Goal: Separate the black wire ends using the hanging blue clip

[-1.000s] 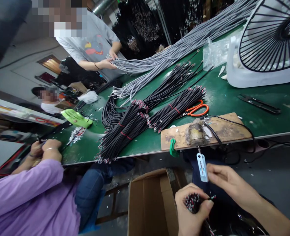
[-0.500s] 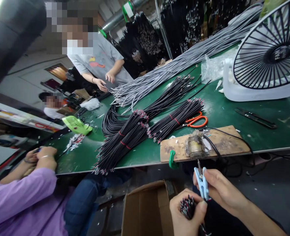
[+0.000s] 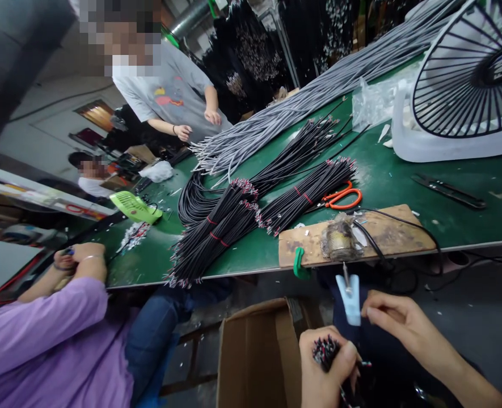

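Note:
My left hand (image 3: 325, 368) is closed round a bundle of black wires (image 3: 325, 348) with red and white stripped tips, low in the view below the table edge. My right hand (image 3: 397, 323) pinches a small light-blue snipper tool (image 3: 350, 294), held tip-up just above the bundle. On the green table (image 3: 404, 181) lie bundles of black wires (image 3: 216, 226) tied with red bands. A wooden block (image 3: 387, 235) with a solder-crusted pot (image 3: 340, 238) is clamped at the table edge right above my hands.
An open cardboard box (image 3: 259, 351) stands under the table left of my hands. Orange scissors (image 3: 342, 197), black cutters (image 3: 446, 190), a white fan (image 3: 463, 85) and long grey cables (image 3: 319, 90) lie on the table. A person in purple (image 3: 50, 340) sits left; another stands at the far end.
My right hand with the blue tool has lifted slightly off the bundle. The standing person has let go of the grey cables and drawn both hands back.

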`<move>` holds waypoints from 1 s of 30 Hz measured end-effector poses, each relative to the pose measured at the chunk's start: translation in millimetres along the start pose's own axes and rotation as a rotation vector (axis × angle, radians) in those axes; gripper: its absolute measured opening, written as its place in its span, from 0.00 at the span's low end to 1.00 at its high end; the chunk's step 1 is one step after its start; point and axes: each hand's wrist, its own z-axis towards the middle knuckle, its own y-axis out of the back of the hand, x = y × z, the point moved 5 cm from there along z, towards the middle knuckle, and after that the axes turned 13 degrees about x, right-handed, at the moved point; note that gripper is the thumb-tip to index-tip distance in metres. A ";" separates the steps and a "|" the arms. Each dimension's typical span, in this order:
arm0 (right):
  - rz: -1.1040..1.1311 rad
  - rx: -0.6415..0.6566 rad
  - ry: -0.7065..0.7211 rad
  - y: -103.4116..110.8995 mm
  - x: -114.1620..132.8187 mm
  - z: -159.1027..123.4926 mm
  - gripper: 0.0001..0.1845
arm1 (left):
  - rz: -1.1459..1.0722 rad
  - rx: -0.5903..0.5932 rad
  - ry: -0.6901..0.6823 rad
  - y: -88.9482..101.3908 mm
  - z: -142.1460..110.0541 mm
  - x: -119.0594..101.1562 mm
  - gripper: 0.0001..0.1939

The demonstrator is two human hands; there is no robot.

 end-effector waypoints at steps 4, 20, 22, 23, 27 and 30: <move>-0.343 0.125 0.209 -22.9 33.4 -6.1 0.06 | -0.141 0.004 0.187 -8.7 -8.1 19.6 0.26; -0.428 0.123 0.251 -13.2 32.5 -15.4 0.06 | -0.279 -0.002 0.094 -9.1 -9.1 25.8 0.22; -0.453 0.135 0.289 -15.6 34.2 -14.8 0.06 | -0.295 0.002 0.096 -8.5 -10.1 29.3 0.23; -0.449 0.133 0.313 -17.3 34.2 -14.1 0.05 | -0.303 0.013 0.100 -8.6 -10.2 31.1 0.22; -0.150 0.096 0.334 -24.0 21.6 -9.9 0.10 | -0.295 0.097 0.038 -10.9 -6.1 30.7 0.19; 0.289 0.147 0.194 -31.5 2.7 -5.9 0.15 | -0.136 0.127 -0.118 -11.3 0.6 15.4 0.14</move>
